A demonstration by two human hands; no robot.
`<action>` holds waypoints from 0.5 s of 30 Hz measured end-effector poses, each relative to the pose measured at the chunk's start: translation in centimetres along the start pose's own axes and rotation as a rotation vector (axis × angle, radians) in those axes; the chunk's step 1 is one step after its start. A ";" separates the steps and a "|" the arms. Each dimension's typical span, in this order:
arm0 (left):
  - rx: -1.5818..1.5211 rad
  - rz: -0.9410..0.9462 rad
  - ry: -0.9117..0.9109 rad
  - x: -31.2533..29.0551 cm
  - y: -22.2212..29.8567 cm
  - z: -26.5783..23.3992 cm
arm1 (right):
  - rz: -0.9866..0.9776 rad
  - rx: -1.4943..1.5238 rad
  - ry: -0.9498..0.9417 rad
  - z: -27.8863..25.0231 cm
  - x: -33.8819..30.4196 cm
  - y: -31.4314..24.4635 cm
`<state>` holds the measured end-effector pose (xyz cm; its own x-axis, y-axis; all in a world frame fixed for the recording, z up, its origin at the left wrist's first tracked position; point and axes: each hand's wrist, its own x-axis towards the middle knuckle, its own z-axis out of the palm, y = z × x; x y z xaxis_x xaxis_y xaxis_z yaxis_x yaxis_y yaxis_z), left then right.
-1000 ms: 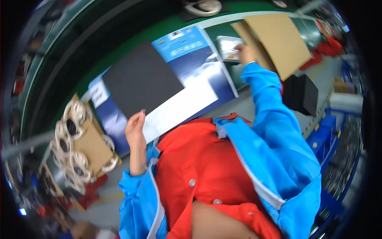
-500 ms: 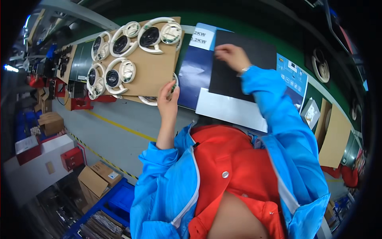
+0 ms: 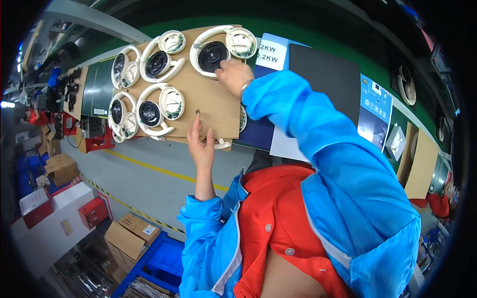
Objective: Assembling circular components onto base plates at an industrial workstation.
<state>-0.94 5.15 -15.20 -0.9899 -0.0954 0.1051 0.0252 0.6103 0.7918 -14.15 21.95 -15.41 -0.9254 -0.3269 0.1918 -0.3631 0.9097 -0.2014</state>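
Several white headphones with opened ear cups, showing black speakers and green circuit boards, lie on a brown cardboard sheet (image 3: 203,94). At its upper right, my right hand (image 3: 233,77) has its fingers curled on the lower rim of one pair of headphones (image 3: 211,55); part of the grip is hidden. My left hand (image 3: 201,145) is at the sheet's front edge, index finger stretched out and thumb apart. A small dark piece (image 3: 198,112) shows at that fingertip; whether it sticks to the finger or lies on the cardboard, I cannot tell. More headphones (image 3: 217,143) show partly under the sheet.
To the right lie a black sheet (image 3: 325,74), a white sheet (image 3: 288,145) and a blue printed board (image 3: 373,107). A small white box (image 3: 396,143) stands beyond them. Cardboard boxes (image 3: 126,236) and a blue bin (image 3: 164,258) are at lower left.
My right hand has moved left from the black sheet to the upper-right headphones. Those headphones have shifted right, away from their neighbours. My left hand has reached in front of the cardboard, index finger extended.
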 end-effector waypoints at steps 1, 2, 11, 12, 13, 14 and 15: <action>0.022 0.010 -0.014 0.2 0.0 0.0 | -0.002 0.021 -0.002 -0.6 -1.1 1.3; 0.046 0.025 -0.033 0.2 0.2 0.0 | 0.011 0.041 0.031 -1.2 -2.5 2.7; 0.092 0.647 -0.257 3.7 9.4 7.5 | -0.122 0.021 0.101 -8.3 -19.3 14.8; 0.048 0.665 -0.303 4.0 10.3 9.2 | -0.152 0.028 0.070 -9.0 -20.9 16.0; 0.006 0.682 -0.349 4.1 11.3 10.7 | -0.182 0.037 0.039 -9.5 -22.4 17.0; 0.014 0.728 -0.381 3.9 12.8 12.2 | -0.191 0.029 0.036 -9.8 -23.8 18.2; -0.015 0.823 -0.419 3.5 14.2 13.7 | -0.183 0.038 0.006 -10.0 -25.3 19.4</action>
<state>-5.99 24.25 -11.82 -0.6287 0.6579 0.4146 0.7423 0.3488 0.5721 3.31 50.39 -14.54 -0.8430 -0.4843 0.2341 -0.5291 0.8248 -0.1992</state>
